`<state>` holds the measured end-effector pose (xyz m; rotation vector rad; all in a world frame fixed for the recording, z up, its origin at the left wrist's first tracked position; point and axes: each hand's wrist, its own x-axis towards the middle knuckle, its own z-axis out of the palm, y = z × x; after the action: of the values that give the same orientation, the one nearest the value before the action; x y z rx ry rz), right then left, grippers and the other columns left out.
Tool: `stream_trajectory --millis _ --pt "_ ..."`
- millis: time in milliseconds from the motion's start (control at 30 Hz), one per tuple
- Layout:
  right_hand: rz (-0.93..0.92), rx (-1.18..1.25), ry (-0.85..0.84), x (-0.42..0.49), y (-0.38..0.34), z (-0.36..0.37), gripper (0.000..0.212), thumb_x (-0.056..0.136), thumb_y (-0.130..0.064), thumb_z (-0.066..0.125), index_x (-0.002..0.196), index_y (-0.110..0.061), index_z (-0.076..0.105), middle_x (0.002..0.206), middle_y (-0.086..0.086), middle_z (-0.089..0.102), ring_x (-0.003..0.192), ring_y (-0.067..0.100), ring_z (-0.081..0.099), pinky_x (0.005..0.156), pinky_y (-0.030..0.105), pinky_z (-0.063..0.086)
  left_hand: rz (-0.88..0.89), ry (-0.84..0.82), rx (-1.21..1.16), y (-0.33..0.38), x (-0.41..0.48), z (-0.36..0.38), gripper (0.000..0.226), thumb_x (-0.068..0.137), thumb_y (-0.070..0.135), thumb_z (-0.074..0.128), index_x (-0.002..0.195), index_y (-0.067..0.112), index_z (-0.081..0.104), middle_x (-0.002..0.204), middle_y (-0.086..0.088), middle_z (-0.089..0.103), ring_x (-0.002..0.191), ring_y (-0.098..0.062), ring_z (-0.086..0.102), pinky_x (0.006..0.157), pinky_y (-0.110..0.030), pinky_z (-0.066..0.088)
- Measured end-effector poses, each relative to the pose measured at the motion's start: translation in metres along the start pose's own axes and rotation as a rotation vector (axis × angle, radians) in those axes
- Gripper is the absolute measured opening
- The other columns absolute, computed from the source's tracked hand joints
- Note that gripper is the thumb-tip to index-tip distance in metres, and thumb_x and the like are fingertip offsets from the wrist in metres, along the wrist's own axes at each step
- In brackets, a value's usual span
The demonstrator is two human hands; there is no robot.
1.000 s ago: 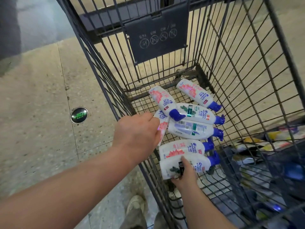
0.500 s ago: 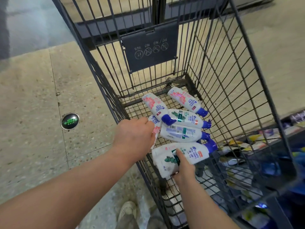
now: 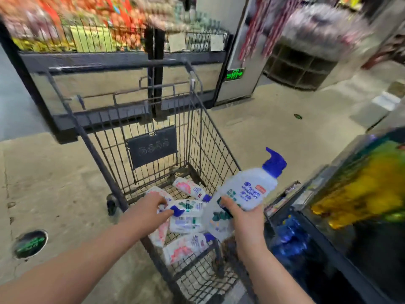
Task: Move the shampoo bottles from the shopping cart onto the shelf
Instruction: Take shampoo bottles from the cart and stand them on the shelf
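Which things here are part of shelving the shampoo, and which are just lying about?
Job: held shampoo bottle in right hand; left hand among shampoo bottles in cart; shopping cart; shelf at right.
Just around: green exit sign; round floor marker; wire rack behind cart.

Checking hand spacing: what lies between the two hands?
In the head view, a green-label bottle lying in the cart sits between the left hand and the right hand, which grips a raised bottle.
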<state>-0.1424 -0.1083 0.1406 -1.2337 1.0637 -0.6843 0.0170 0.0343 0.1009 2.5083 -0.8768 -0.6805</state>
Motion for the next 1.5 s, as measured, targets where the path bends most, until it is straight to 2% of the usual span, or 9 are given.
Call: stream_trajectory --millis 133,267,367,633,733,867,1033,1167,1500 --pt "-0.037 0.001 0.083 -0.045 -0.039 -0.028 0.049 0.061 -0.012 0.082 0.102 -0.015 0.056 0.096 0.009 0.072 0.086 0.025 0.07 0.078 0.043 0.059 0.123 0.018 -0.011 0.037 -0.041 -0.028 0.044 0.084 0.048 0.058 0.12 0.024 0.054 0.124 0.004 0.055 0.108 -0.013 0.054 0.091 -0.031 0.047" --pt "-0.069 0.038 0.212 -0.089 -0.066 -0.072 0.074 0.043 -0.027 0.083 0.109 -0.01 0.056 0.1 0.011 0.071 0.088 0.028 0.071 0.077 0.046 0.059 0.304 -0.041 0.044 0.082 -0.083 -0.029 0.044 0.084 0.051 0.055 0.121 0.027 0.052 0.13 0.006 0.052 0.112 -0.013 0.051 0.094 -0.031 0.042" --pt "-0.111 0.037 0.276 -0.122 -0.075 -0.113 0.066 0.05 -0.018 0.083 0.109 -0.006 0.056 0.099 0.011 0.072 0.09 0.028 0.07 0.076 0.04 0.058 0.417 -0.052 0.017 0.113 -0.114 -0.018 0.043 0.087 0.047 0.052 0.124 0.025 0.05 0.129 0.007 0.049 0.116 -0.015 0.05 0.091 -0.03 0.039" --pt "-0.16 -0.067 0.547 -0.252 -0.073 -0.267 0.077 0.041 -0.031 0.081 0.111 -0.011 0.056 0.102 0.007 0.072 0.09 0.022 0.07 0.082 0.046 0.057 0.714 -0.222 -0.018 0.206 -0.224 0.066 0.066 0.068 0.066 0.047 0.115 0.022 0.058 0.111 0.003 0.053 0.107 -0.017 0.053 0.081 -0.027 0.038" --pt "-0.18 -0.051 0.625 -0.311 -0.063 -0.329 0.07 0.046 -0.024 0.084 0.109 -0.011 0.055 0.1 0.008 0.072 0.089 0.024 0.07 0.079 0.042 0.057 0.767 -0.25 -0.027 0.238 -0.282 0.106 0.043 0.082 0.051 0.057 0.117 0.026 0.056 0.119 0.009 0.051 0.109 -0.013 0.054 0.089 -0.028 0.042" --pt "-0.192 -0.048 0.708 -0.383 -0.046 -0.411 0.056 0.063 -0.005 0.082 0.108 -0.014 0.051 0.099 0.004 0.069 0.089 0.021 0.067 0.08 0.04 0.055 0.857 -0.299 -0.015 0.277 -0.367 0.164 0.04 0.083 0.047 0.059 0.115 0.024 0.058 0.118 0.004 0.054 0.113 -0.016 0.054 0.096 -0.032 0.043" --pt "-0.148 -0.052 0.795 -0.448 -0.017 -0.494 0.07 0.052 -0.023 0.088 0.111 -0.018 0.053 0.102 0.005 0.07 0.092 0.023 0.068 0.086 0.048 0.055 0.953 -0.362 0.052 0.317 -0.45 0.228 0.044 0.082 0.051 0.055 0.116 0.023 0.056 0.118 0.006 0.051 0.115 -0.014 0.052 0.093 -0.025 0.04" --pt "-0.103 -0.024 0.866 -0.472 0.007 -0.549 0.064 0.052 -0.008 0.089 0.101 -0.024 0.051 0.098 0.004 0.069 0.09 0.025 0.067 0.085 0.046 0.054 0.988 -0.431 0.094 0.349 -0.483 0.271 0.046 0.083 0.05 0.055 0.121 0.024 0.052 0.125 0.006 0.049 0.119 -0.01 0.048 0.098 -0.024 0.038" --pt "-0.104 -0.049 0.824 -0.402 0.026 -0.643 0.059 0.059 -0.006 0.085 0.103 -0.02 0.049 0.1 0.003 0.067 0.089 0.019 0.065 0.077 0.038 0.055 0.982 -0.442 0.137 0.453 -0.455 0.348 0.05 0.085 0.047 0.057 0.127 0.022 0.049 0.132 0.003 0.047 0.121 -0.013 0.048 0.097 -0.025 0.038"
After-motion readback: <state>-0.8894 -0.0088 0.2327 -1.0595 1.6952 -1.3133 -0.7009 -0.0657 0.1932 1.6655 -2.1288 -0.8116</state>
